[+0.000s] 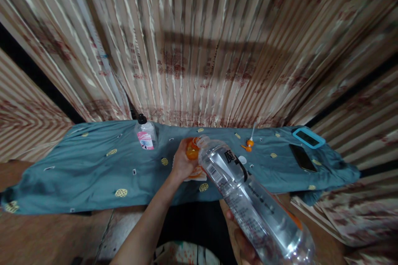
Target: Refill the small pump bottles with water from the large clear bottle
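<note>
My left hand (182, 160) is wrapped around an orange bottle (192, 151) that stands near the middle of the table. In my right hand (241, 238) is a large clear plastic bottle (248, 194) with a silver label and dark lettering. It is tilted, its neck pointing up and left and meeting the mouth of the orange bottle. Whether liquid passes between them I cannot tell. Under the orange bottle lies a flat white and orange piece (196, 174), partly hidden. To the right are an orange pump head (249, 144) with a clear tube and a small white cap (242, 160).
A blue-green cloth with pineapple prints (102, 178) covers the table. On its left stands a clear bottle with a black cap and pink label (145, 136). At the right lie a dark phone (302, 157) and a blue-framed device (308, 137). A striped curtain (192, 49) hangs behind.
</note>
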Action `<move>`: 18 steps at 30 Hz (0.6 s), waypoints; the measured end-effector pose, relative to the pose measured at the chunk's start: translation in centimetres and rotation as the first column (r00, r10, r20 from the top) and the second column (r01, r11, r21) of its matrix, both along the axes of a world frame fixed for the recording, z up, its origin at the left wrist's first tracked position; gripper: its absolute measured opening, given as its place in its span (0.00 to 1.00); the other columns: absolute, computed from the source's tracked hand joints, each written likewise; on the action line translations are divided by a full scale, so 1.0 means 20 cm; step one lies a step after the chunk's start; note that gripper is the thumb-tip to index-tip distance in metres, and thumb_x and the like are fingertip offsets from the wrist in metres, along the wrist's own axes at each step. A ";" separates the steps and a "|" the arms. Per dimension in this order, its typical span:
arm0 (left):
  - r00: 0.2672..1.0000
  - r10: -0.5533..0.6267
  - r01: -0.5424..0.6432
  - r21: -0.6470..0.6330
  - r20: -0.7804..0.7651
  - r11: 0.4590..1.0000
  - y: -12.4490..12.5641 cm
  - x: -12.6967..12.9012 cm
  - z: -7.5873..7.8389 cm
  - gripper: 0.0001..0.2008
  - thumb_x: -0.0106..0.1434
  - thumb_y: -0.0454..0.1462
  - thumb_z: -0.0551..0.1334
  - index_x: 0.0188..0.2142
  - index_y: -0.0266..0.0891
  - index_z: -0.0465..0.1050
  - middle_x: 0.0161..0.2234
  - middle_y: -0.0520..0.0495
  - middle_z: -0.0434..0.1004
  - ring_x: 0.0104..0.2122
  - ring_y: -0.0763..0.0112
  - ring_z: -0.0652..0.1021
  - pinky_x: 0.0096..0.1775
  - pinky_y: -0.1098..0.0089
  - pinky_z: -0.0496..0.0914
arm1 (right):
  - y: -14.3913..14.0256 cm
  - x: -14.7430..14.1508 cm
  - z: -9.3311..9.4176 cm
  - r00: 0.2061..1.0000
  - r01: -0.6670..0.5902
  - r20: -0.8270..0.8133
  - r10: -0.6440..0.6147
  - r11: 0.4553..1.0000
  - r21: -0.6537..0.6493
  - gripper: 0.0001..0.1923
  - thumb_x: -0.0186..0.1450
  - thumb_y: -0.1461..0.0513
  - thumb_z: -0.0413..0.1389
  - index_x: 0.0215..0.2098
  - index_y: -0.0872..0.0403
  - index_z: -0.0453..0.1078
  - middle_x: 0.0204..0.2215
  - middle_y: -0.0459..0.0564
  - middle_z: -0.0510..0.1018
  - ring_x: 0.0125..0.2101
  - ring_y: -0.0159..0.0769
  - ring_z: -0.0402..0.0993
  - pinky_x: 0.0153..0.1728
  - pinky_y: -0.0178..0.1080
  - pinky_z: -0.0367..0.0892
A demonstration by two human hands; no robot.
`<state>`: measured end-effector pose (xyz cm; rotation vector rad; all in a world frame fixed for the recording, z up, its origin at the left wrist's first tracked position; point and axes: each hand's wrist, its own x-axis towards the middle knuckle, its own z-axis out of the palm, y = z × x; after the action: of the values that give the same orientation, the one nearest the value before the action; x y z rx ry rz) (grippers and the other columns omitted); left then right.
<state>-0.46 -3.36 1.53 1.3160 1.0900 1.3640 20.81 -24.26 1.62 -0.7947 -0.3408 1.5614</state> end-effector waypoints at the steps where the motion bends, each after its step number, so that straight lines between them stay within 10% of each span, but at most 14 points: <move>1: 1.000 -0.002 0.002 0.003 -0.007 1.000 0.00 0.00 0.00 0.32 0.43 0.39 0.81 0.49 0.42 0.78 0.45 0.47 0.88 0.44 0.54 0.87 0.51 0.56 0.81 | 0.00 0.00 0.00 1.000 0.000 -0.002 0.000 1.000 0.000 0.40 0.56 0.32 0.70 0.56 0.47 0.83 0.41 0.68 0.87 0.13 0.38 0.69 0.08 0.36 0.55; 18: 0.997 0.021 -0.020 0.012 -0.077 1.000 0.02 0.00 -0.04 0.31 0.45 0.35 0.79 0.50 0.43 0.78 0.46 0.48 0.87 0.45 0.54 0.86 0.52 0.55 0.81 | -0.04 -0.09 0.05 0.989 0.141 -0.044 -0.141 0.990 -0.004 0.36 0.64 0.35 0.68 0.62 0.44 0.81 0.41 0.66 0.88 0.16 0.34 0.72 0.11 0.31 0.59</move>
<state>-0.42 -3.05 0.76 1.3793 1.1523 1.3454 19.07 -25.02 2.70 -0.7678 -0.2467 1.4442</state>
